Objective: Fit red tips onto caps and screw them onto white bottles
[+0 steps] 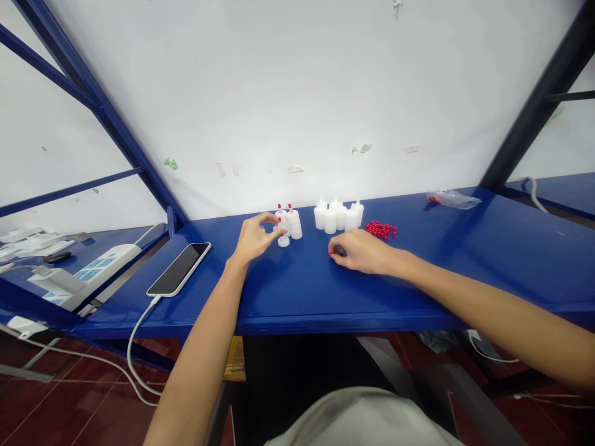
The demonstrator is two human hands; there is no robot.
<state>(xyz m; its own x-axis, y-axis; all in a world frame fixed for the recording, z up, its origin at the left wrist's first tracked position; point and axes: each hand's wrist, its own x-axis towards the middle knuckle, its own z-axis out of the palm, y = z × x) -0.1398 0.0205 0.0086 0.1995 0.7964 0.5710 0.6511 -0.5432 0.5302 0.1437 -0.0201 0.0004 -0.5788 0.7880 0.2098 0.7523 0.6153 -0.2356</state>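
By the desk's back edge, only some bottles are capped, one pinched in left hand, a cap in right hand.

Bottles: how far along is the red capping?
Standing bottles beside the left hand look done, red tips on. In hand: a red-tipped bottle there; a red cap, mostly hidden, in the right hand. Remaining: white-tipped bottles beside loose red caps.
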